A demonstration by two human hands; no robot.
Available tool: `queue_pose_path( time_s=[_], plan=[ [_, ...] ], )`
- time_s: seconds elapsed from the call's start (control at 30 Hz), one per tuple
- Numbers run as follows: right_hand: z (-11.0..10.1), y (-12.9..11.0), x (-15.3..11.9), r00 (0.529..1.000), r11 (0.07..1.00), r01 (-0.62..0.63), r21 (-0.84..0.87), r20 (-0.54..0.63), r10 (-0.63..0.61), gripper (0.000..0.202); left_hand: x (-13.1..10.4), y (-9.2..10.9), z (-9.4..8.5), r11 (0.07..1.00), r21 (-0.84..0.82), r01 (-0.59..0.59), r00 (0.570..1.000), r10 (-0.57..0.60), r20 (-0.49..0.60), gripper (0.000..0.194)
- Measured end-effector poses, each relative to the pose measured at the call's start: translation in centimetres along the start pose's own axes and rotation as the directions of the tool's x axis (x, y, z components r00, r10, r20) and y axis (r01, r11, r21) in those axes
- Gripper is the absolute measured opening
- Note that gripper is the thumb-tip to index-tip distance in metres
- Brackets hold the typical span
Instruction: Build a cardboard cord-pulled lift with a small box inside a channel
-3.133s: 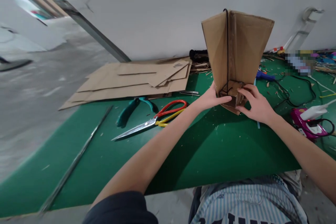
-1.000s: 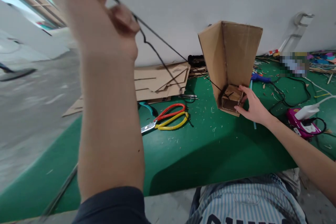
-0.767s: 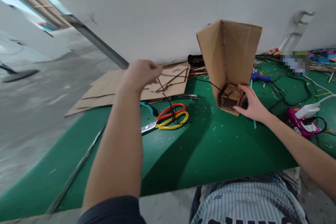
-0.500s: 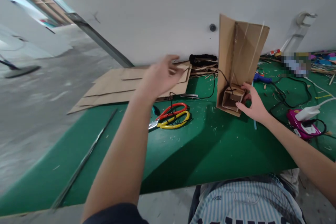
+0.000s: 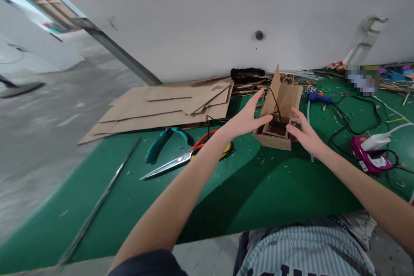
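Light, stiff box, easily creased

In the head view, we see it leaning back on the green table. Our right hand pinches its right side; our left hand spreads wide at the left wall. We judge the low, boxed end firmest to grip, the tall flaps bendable, the cord limp.

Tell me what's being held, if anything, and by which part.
The cardboard piece, by its lower right side, in the right hand; whether the left hand grips its left side cannot be told.
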State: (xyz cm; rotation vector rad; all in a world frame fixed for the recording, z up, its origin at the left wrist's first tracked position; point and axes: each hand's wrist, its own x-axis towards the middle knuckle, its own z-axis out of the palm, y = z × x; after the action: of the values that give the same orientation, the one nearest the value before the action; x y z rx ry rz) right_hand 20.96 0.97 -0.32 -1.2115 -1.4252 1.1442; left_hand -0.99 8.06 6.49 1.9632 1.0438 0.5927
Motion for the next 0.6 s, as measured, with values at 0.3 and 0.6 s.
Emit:
queue_pose_path(
  time_s=[0.3, 0.6],
  plan=[
    [-1.8, -0.4, 0.3, 0.984, 0.902, 0.116, -0.416, -0.074, -0.161, 0.054, 0.6, 1.5, 0.5, 0.967, 0.254, 0.035, 0.988, -0.071, 0.136, 0.073],
    [-2.7, -1.0, -0.1, 0.972, 0.882, 0.233, -0.409, 0.068, -0.225, 0.058, 0.3, 2.7, -0.2, 0.947, 0.32, -0.016, 0.944, -0.092, 0.318, 0.078]
  ],
)
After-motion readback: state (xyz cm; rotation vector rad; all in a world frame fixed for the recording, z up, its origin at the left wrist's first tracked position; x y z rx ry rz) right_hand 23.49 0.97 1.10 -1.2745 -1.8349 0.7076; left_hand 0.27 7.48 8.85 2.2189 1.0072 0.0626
